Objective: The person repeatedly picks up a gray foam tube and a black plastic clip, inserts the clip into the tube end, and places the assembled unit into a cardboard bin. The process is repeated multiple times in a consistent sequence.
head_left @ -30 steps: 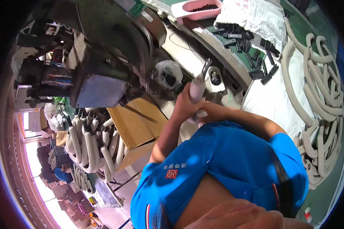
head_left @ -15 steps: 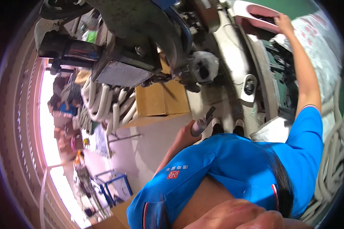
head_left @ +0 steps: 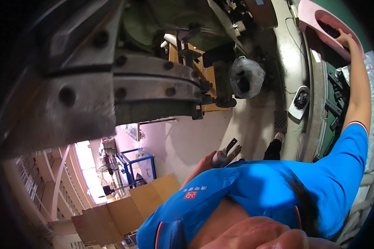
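Note:
My left hand (head_left: pixel 207 163), low in front of my body, is closed around a light grey tube (head_left: pixel 219 159) with dark flat metal pieces sticking out of its end. At the far right my right arm is stretched out. My right hand (head_left: pixel 344 39) reaches over the inner edge of a pink plastic tub (head_left: pixel 306 15) that holds many small black parts (head_left: pixel 327 29). Its fingers are bent together at the parts; whatever they pinch is too small to make out.
A large dark machine (head_left: pixel 153 83) fills the upper left. Beside it hangs a clear plastic bag (head_left: pixel 249 76) with dark contents. A white tub (head_left: pixel 299 103) of black parts stands below the bench (head_left: pixel 320 83). Black brackets (head_left: pixel 334 108) lie near my right arm; cardboard (head_left: pixel 131 207) stands at lower left.
The view has shifted, so the machine looms larger at left and the pink tub sits further right. My right hand has gone deeper into the tub. The left hand still holds the tube.

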Demonstrator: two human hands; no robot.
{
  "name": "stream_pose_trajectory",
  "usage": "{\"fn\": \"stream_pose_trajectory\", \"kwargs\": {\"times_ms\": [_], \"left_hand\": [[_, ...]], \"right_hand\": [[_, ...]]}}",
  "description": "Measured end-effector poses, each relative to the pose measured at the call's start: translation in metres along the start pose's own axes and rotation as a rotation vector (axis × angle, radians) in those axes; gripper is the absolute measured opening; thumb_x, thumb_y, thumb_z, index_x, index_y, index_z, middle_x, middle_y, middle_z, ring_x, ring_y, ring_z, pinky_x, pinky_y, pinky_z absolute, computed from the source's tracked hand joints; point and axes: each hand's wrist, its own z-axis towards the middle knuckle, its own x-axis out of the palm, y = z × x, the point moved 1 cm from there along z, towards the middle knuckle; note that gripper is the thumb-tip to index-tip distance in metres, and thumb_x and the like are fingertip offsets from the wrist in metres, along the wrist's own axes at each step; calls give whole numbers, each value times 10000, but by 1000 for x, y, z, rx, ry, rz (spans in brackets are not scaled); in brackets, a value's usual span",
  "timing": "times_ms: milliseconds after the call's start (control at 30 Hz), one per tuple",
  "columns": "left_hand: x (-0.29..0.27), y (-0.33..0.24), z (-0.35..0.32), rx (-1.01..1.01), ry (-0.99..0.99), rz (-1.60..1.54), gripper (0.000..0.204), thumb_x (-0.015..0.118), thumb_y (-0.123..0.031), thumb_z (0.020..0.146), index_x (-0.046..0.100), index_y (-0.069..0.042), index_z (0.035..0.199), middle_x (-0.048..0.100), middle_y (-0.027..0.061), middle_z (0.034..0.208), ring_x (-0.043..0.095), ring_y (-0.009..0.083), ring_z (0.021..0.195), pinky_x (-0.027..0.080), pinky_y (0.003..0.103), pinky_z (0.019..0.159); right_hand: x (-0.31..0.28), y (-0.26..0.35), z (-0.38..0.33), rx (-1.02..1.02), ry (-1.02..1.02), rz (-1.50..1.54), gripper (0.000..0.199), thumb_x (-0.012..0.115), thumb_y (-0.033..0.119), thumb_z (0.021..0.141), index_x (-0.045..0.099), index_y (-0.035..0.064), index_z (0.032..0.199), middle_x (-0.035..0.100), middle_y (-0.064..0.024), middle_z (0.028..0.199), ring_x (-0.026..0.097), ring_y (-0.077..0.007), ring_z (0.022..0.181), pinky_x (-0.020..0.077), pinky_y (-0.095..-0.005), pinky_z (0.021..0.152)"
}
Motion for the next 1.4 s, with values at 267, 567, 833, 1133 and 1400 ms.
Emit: {"fn": "stream_pose_trajectory", "kwargs": {"times_ms": [267,567,833,1133,1400], "left_hand": [[5,5,10,-83,42,16,407,768,-148,691,578,-40,1034,634,79,869,509,106,826,449,302,735],[12,37,9,-80,-17,-266,379,735,-98,724,581,-39,1065,602,21,899,494,82,849,420,252,726],[15,74,14,18,-35,-367,336,710,-106,730,578,-36,1031,598,29,833,509,99,785,434,266,679],[8,62,3,213,-97,-397,293,689,-96,761,571,-28,1020,590,11,875,502,83,804,431,247,699],[-9,57,18,418,74,-418,262,647,-173,820,611,-60,1053,618,19,892,566,115,829,448,277,712]], "right_hand": [[-2,19,-14,-119,73,59,879,697,431,690,327,89,1410,440,-202,1359,448,-294,1252,354,-361,1022],[-53,12,-83,-112,-260,299,313,610,146,670,605,109,981,645,-184,1006,607,-345,987,478,-430,836],[-52,9,-95,-104,-476,474,231,623,111,648,611,107,879,653,-150,835,629,-324,813,490,-403,725],[-103,-18,-107,80,-439,1714,127,652,61,720,579,124,803,528,20,621,492,-93,476,307,-225,350],[-211,-33,-153,-50,-551,2025,190,644,57,769,534,127,907,523,-31,697,516,-121,492,292,-192,316]]}}
